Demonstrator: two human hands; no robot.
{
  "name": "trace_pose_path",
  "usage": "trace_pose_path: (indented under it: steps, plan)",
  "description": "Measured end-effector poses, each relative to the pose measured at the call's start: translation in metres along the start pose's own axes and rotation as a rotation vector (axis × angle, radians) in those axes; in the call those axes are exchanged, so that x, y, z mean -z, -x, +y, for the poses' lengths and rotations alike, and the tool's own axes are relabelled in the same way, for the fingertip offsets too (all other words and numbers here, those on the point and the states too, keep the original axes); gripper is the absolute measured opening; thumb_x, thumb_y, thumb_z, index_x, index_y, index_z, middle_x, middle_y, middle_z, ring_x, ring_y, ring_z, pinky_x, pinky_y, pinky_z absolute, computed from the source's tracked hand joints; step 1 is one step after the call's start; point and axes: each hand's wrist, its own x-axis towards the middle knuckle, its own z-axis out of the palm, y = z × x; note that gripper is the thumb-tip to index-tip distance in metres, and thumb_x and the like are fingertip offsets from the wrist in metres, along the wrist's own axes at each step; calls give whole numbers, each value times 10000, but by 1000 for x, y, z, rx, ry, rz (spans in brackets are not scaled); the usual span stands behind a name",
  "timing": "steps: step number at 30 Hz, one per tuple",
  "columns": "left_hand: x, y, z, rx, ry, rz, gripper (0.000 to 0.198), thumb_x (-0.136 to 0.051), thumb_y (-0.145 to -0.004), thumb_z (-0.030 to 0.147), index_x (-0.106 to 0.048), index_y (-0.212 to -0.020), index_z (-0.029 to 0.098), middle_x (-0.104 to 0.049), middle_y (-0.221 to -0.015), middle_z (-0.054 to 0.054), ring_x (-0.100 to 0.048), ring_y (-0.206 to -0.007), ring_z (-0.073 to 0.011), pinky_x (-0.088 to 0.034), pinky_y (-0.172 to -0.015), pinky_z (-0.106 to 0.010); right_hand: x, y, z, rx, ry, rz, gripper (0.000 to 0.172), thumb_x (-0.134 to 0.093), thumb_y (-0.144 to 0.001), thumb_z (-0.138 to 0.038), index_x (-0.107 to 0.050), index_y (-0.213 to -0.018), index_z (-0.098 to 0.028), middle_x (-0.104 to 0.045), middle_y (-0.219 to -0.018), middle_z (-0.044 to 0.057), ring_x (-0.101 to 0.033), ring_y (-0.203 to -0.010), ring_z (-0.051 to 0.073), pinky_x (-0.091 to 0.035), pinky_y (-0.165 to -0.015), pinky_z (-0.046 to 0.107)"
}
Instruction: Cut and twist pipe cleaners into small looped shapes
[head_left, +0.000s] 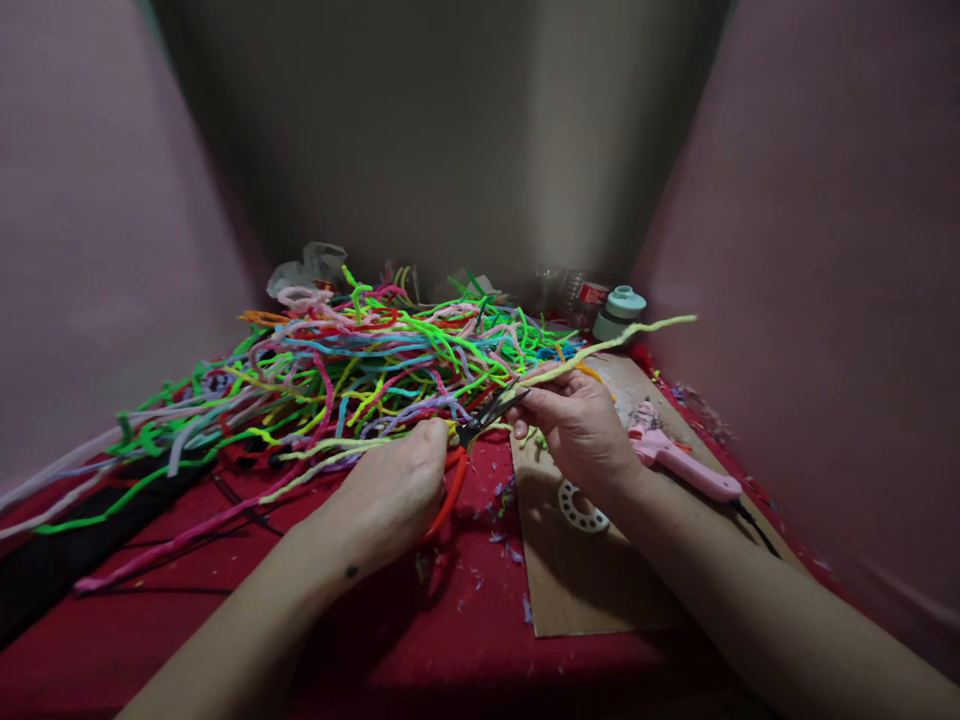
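Observation:
My left hand (pixel 409 480) is closed around the orange handles of a pair of scissors (pixel 474 428), whose dark blades point up and right. Between the fingers of my right hand (pixel 577 420) is a pale yellow pipe cleaner (pixel 626 335), its free end reaching out to the upper right. The scissor blades lie at the pipe cleaner, close to my right fingertips; whether they touch it I cannot tell. Just beyond both hands spreads a large tangled heap of coloured pipe cleaners (pixel 405 350).
A brown board (pixel 555 590) lies under my right forearm, with a white ring with holes (pixel 581 508) and a pink glue gun (pixel 686 465) on it. Behind stand a mint-lidded jar (pixel 619 310) and a clear plastic bottle (pixel 574 290). Fluff scraps dot the red cloth (pixel 420 640).

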Motion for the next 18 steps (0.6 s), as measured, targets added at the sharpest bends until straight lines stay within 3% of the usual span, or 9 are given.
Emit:
trace_pose_path:
  steps: [18]
  plan:
    - [-3, -2, 2, -7, -65, -9, 154, -246, -831, 189, -394, -872, 188, -574, -752, -84, -579, -650, -238, -341, -550, -317, 0, 1, 0, -46, 5, 2, 61, -647, -589, -71, -632, -612, -126, -622, -597, 11, -576, -513, 98, -482, -451, 196]
